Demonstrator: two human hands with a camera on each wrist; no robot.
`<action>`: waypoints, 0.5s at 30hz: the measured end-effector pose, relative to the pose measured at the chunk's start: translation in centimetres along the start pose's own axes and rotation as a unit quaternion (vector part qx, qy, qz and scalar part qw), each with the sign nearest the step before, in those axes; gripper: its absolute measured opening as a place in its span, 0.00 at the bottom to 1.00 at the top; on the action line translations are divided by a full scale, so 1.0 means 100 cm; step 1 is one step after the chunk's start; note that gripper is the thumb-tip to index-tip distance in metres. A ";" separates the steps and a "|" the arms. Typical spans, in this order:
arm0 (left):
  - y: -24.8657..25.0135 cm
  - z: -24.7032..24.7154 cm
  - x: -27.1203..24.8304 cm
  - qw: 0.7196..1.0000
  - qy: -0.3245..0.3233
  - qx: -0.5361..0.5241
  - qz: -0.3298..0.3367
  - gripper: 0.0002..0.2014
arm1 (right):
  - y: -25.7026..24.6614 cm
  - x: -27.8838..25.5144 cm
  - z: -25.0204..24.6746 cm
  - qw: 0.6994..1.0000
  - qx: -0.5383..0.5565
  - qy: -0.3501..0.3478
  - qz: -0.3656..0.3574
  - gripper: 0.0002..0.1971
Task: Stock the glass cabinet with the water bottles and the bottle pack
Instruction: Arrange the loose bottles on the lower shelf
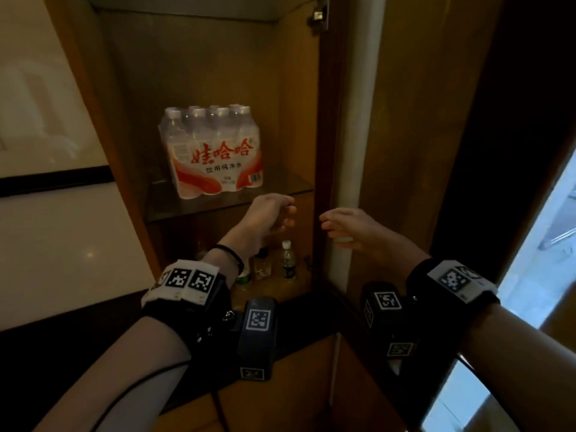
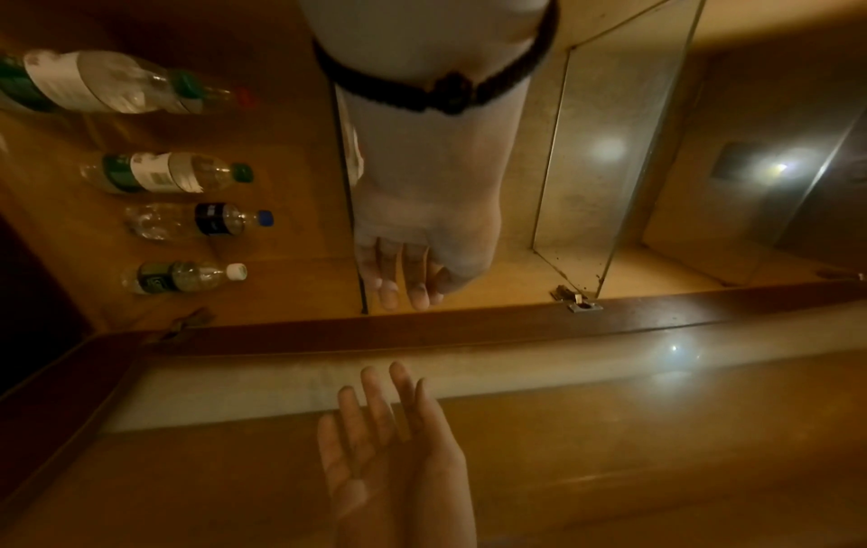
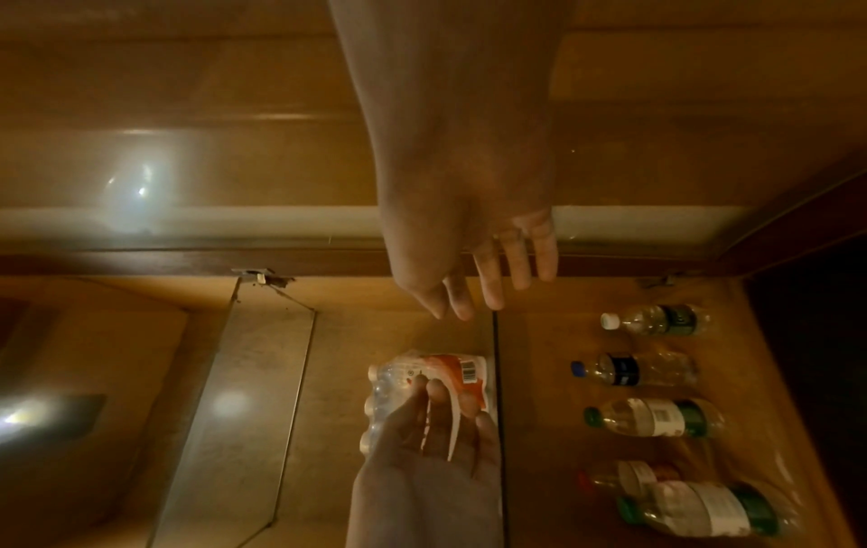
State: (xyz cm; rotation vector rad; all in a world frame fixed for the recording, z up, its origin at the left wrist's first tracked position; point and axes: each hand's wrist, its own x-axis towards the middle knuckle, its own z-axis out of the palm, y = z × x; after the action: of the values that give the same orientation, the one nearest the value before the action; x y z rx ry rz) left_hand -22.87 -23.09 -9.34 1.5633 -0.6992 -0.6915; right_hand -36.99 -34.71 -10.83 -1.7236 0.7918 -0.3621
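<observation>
Head view: bottle pack (image 1: 215,151) stands on the glass shelf (image 1: 280,182) of the cabinet; left hand (image 1: 268,218) and right hand (image 1: 352,229) hover below the shelf edge, both empty, fingers loose. Only some water bottles (image 1: 287,259) show underneath. Left wrist view: four or more loose bottles on the lower floor, pack hidden, right hand flat, fingers straight. Right wrist view: pack behind left hand's relaxed fingers (image 3: 438,400), not gripped.
</observation>
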 end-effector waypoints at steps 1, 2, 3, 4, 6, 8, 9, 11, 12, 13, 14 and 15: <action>-0.003 0.007 -0.005 1.000 -0.007 0.006 0.005 0.09 | 0.006 -0.003 -0.002 1.000 0.009 0.001 0.004 0.12; -0.006 0.012 -0.010 1.000 -0.012 0.010 0.006 0.09 | 0.013 -0.006 -0.003 1.000 0.019 0.003 0.009 0.12; -0.011 0.016 -0.015 1.000 -0.012 0.014 0.003 0.09 | 0.020 -0.009 -0.002 1.000 0.024 0.002 0.012 0.12; -0.016 0.017 -0.020 1.000 -0.008 0.018 -0.001 0.09 | 0.027 -0.011 0.000 1.000 0.025 -0.004 0.010 0.13; -0.028 0.013 -0.027 1.000 0.014 0.025 -0.007 0.10 | 0.038 -0.011 0.007 0.999 0.032 -0.014 -0.006 0.12; -0.045 0.005 -0.030 0.998 0.047 0.041 -0.002 0.10 | 0.050 -0.007 0.017 0.999 0.042 -0.020 -0.026 0.09; -0.056 0.001 -0.032 0.997 0.061 0.056 0.004 0.10 | 0.057 -0.004 0.024 0.998 0.043 -0.025 -0.033 0.08; -0.082 -0.008 -0.033 0.993 0.085 0.082 0.017 0.10 | 0.072 0.004 0.041 0.998 0.037 -0.037 -0.038 0.08; -0.096 -0.013 -0.030 0.991 0.095 0.095 0.018 0.10 | 0.079 0.009 0.050 0.998 0.035 -0.046 -0.037 0.08; -0.109 -0.018 -0.027 0.989 0.102 0.107 0.015 0.10 | 0.085 0.016 0.059 0.997 0.034 -0.056 -0.035 0.08; -0.122 -0.024 -0.022 0.987 0.111 0.117 0.011 0.11 | 0.091 0.023 0.067 0.997 0.034 -0.066 -0.031 0.07; -0.134 -0.031 -0.015 0.985 0.118 0.125 0.007 0.13 | 0.097 0.030 0.075 0.996 0.033 -0.075 -0.025 0.07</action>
State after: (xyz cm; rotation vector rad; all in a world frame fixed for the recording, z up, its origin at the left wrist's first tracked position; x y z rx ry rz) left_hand -20.88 -18.76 -22.32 1.8330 -0.6361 -0.4089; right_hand -33.27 -32.45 -22.69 -1.6892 0.6229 -0.2860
